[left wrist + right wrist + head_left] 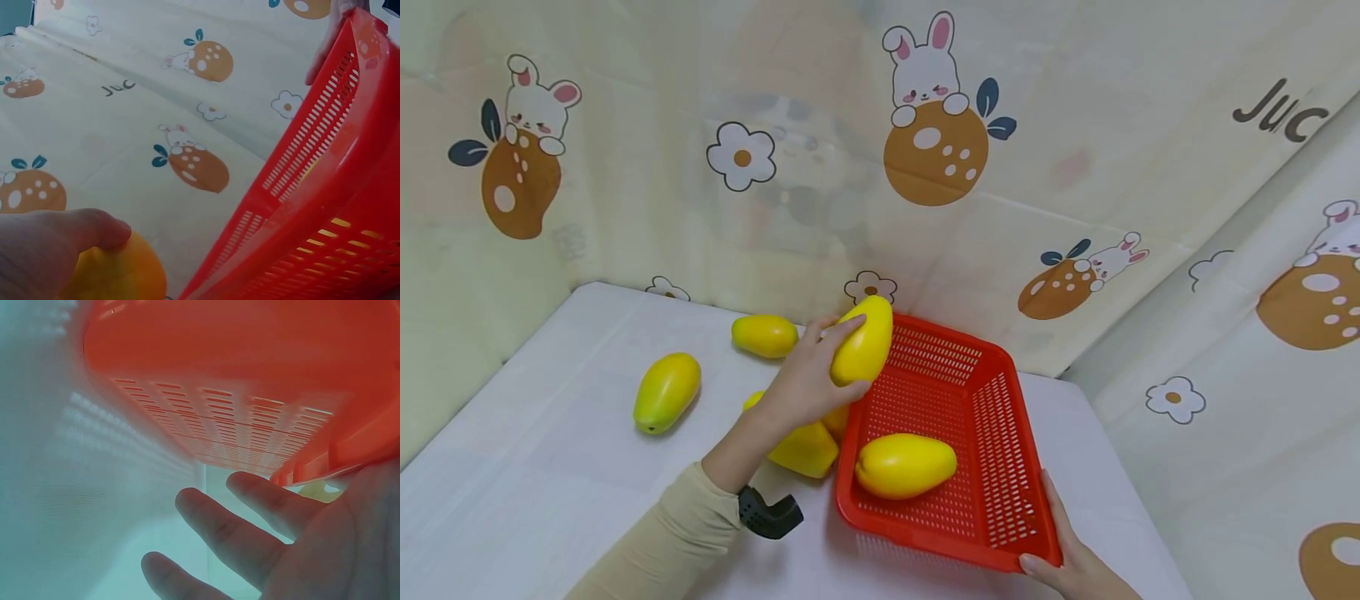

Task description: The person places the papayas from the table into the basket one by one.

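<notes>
My left hand [801, 379] grips a yellow papaya [871, 337] at the basket's left rim, thumb below and fingers over its upper side. In the left wrist view, that hand's thumb presses on the papaya [128, 269]. The red plastic basket [1000, 425] has slotted walls, and one papaya [906, 467] lies inside near its front. At the basket's near right corner, my right hand [1086, 571] holds the rim, its thumb over the edge. The right wrist view shows three fingers [231, 537] extended beside the outer wall.
Left of the basket, a papaya [801, 450] and another yellow fruit [836, 422] are partly hidden by the left arm. Farther left lie a papaya [765, 336] at the back and a greenish-tipped one [667, 392]. A printed curtain [820, 242] hangs behind the white table [550, 467].
</notes>
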The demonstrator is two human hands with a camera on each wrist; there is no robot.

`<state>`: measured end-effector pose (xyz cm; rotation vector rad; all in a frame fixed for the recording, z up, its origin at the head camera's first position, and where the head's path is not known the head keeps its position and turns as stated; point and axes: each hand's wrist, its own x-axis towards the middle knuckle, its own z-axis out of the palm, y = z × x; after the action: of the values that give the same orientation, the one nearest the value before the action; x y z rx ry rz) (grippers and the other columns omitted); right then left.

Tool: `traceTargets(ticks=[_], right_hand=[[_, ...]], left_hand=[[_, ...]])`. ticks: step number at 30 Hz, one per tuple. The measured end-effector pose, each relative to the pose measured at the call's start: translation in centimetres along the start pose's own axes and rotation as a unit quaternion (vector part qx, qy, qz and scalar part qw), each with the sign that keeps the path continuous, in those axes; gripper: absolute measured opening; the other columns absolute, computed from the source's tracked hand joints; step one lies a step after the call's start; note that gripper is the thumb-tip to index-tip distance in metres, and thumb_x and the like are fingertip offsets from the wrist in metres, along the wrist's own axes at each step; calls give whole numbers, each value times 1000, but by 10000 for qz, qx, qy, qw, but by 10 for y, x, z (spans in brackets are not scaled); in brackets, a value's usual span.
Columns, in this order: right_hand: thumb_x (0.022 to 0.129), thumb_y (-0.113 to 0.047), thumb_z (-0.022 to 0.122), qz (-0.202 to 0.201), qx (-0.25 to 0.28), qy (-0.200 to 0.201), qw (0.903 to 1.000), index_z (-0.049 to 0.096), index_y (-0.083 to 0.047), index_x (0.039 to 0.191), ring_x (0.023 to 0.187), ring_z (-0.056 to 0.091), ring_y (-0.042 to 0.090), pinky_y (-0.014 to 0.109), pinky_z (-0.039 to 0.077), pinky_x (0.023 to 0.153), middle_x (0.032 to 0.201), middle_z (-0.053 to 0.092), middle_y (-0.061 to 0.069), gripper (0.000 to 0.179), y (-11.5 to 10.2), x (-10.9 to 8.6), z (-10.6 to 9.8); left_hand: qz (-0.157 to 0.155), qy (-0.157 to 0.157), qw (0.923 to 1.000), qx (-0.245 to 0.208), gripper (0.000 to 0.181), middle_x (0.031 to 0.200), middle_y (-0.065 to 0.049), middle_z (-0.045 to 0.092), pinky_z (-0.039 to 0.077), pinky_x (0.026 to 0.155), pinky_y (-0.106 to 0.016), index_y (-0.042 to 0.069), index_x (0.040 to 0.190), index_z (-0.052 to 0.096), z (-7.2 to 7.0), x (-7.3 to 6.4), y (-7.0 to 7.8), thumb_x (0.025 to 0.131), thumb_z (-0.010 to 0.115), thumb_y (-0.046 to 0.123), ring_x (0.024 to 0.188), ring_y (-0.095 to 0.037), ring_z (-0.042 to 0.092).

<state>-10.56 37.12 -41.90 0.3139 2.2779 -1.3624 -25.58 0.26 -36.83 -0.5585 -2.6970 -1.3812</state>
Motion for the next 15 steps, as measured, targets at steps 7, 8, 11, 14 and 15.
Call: traceTargets(ticks=[7,8,11,14,15], right_hand=[[90,-35,60,97,-94,91,9999,-26,-56,137,114,48,24,42,53,91,152,14,14,101,0,0,1],[90,-35,60,113,-74,84,9999,-26,-56,137,114,48,24,42,53,91,152,14,14,100,0,0,1],[90,-34,60,84,3,50,10000,-26,-56,137,114,49,24,43,53,91,152,13,14,100,-1,0,1],[90,-35,61,134,-50,100,9998,-26,-55,137,114,48,25,42,53,91,152,13,14,101,0,-1,1],[89,-35,61,143,-74,121,9998,-26,-55,138,114,48,25,42,53,91,152,13,14,102,0,-1,1]], left_hand=[[77,-116,9999,33,80,152,-5,25,48,95,-47,38,147,30,6,-2,2,79,74,35,120,-31,48],[93,-129,9999,38,80,151,-5,25,48,95,-46,38,147,30,8,-2,2,79,74,35,119,-30,49],[153,-191,9996,103,82,151,-6,25,49,93,-44,40,147,29,13,-3,2,79,74,35,116,-29,51],[192,-250,9993,200,82,151,-6,25,50,93,-44,40,147,28,16,-3,3,79,74,35,117,-29,49],[191,-262,9992,227,82,151,-6,25,50,93,-44,40,147,28,17,-4,4,79,74,35,117,-29,49]])
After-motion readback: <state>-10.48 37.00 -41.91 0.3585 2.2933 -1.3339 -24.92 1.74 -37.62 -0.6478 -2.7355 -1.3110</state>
